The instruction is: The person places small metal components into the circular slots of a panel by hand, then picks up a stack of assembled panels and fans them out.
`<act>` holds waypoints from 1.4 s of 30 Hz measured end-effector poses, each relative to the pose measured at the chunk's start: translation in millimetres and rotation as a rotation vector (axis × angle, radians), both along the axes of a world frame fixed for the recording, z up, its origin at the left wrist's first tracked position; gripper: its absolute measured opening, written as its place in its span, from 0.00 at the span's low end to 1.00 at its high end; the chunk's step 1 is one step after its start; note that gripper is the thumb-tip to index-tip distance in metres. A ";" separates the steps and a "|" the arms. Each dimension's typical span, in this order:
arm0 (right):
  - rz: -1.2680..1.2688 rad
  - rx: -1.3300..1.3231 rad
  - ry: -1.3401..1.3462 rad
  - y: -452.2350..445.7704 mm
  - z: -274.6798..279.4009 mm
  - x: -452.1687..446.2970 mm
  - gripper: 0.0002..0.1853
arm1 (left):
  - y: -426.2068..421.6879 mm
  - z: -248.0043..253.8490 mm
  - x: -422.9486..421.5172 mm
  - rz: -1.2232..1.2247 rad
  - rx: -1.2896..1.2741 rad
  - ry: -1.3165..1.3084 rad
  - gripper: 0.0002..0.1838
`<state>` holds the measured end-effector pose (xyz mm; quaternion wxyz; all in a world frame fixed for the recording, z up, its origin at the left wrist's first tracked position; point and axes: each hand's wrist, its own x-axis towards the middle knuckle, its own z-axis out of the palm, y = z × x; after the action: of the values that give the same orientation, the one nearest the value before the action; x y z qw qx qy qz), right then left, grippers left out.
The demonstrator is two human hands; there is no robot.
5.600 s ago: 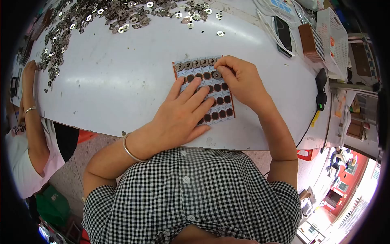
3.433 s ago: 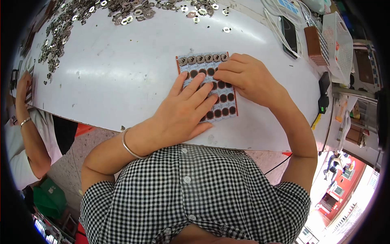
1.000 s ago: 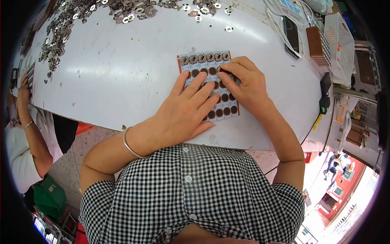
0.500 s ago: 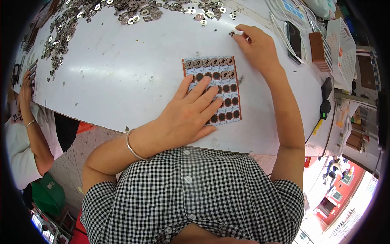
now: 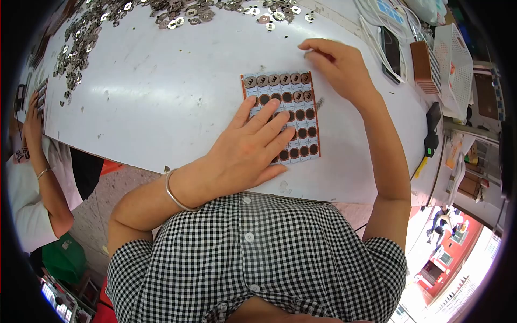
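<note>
A rectangular printed board (image 5: 301, 123) with orange side edges lies on the white table in front of me. Metal discs with slots (image 5: 273, 79) fill its far row, and two more sit at the right of the second row. Dark round spots show in the other visible places. My left hand (image 5: 250, 142) rests flat on the board with fingers spread, hiding its left and middle part. Beyond the board's far right corner, my right hand (image 5: 339, 64) is raised with thumb and forefinger pinched on a small metal disc (image 5: 307, 54), mostly hidden by the fingers.
Loose metal discs (image 5: 188, 13) are heaped along the table's far and left sides. At the right lie a phone (image 5: 390, 54), white cables, a brown box (image 5: 424, 67) and a white perforated basket (image 5: 449, 70). Another person's arm (image 5: 47, 177) is at the far left.
My right hand has moved slightly left and nearer to the board, its fingers now covering most of the disc. My left hand stays on the board.
</note>
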<state>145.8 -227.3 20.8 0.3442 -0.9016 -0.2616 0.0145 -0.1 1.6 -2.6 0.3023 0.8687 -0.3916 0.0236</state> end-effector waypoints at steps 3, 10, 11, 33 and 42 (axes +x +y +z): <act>-0.143 0.114 0.555 11.2 28.2 -35.8 0.04 | -0.8 -0.3 -0.4 0.011 -0.016 -0.006 0.35; -0.097 0.109 0.444 24.7 13.7 -64.5 0.07 | -1.2 2.5 -3.0 0.039 -0.013 0.012 0.34; -0.099 0.066 0.421 26.8 15.9 -65.6 0.08 | -0.7 4.3 -3.8 0.045 -0.003 0.013 0.34; -0.164 0.004 -0.106 30.4 -13.9 -88.6 0.08 | -0.2 2.7 -6.0 0.046 0.037 0.005 0.33; -0.095 -0.004 -0.264 27.1 -16.2 -87.3 0.07 | -0.2 4.1 -5.0 0.049 0.031 -0.020 0.33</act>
<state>58.6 -200.2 4.6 0.3053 -0.9078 -0.2615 -0.1199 -5.2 1.4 1.5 0.2842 0.8824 -0.3735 0.0337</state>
